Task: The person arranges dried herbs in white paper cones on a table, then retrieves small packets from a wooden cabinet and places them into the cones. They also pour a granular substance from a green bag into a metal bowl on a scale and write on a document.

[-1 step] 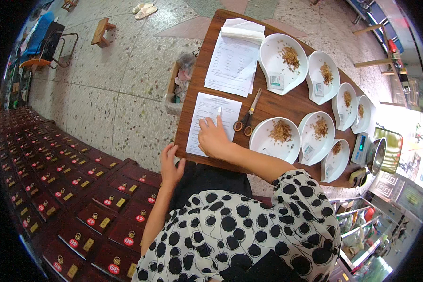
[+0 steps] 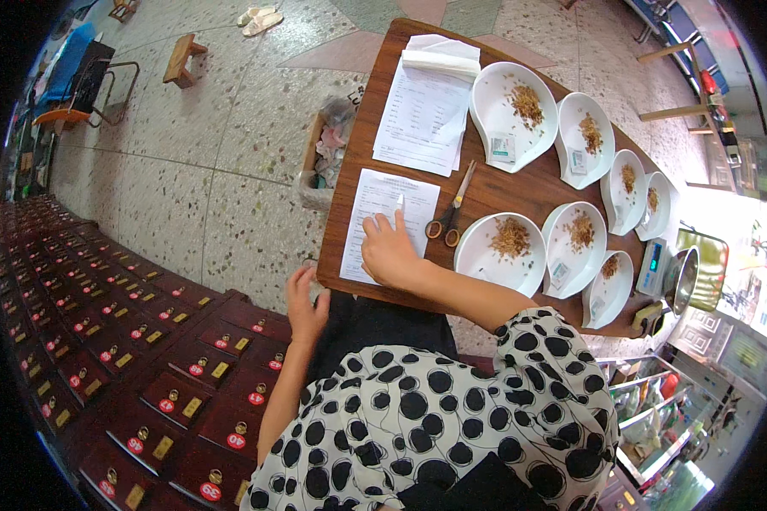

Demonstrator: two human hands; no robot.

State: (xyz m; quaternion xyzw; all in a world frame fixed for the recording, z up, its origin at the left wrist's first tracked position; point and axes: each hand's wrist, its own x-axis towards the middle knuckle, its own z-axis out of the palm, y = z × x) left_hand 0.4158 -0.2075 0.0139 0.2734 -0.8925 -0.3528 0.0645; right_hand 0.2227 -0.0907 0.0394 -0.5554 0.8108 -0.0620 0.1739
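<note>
My right hand (image 2: 390, 251) rests on a printed sheet (image 2: 375, 200) near the left edge of the wooden table, its fingers spread over the paper. A small white slender thing (image 2: 400, 202) shows at its fingertips; what it is, and whether the hand touches it, I cannot tell. My left hand (image 2: 308, 304) hovers just off the table's near left corner, fingers apart and holding nothing. Scissors (image 2: 453, 209) with dark handles lie right of the sheet. White teardrop-shaped dishes (image 2: 496, 279) stand in two rows, holding brown dried shreds and small packets.
More printed sheets (image 2: 418, 119) lie at the table's far left. A digital scale (image 2: 653, 266) and metal bowl (image 2: 683, 281) are at the right end. Dark red numbered drawers (image 2: 145, 375) fill the lower left. A lined bin (image 2: 314, 157) and wooden stool (image 2: 184, 60) stand on the floor.
My left hand has drawn slightly left, away from the table's corner. My right hand stays on the sheet, and the dishes have not moved.
</note>
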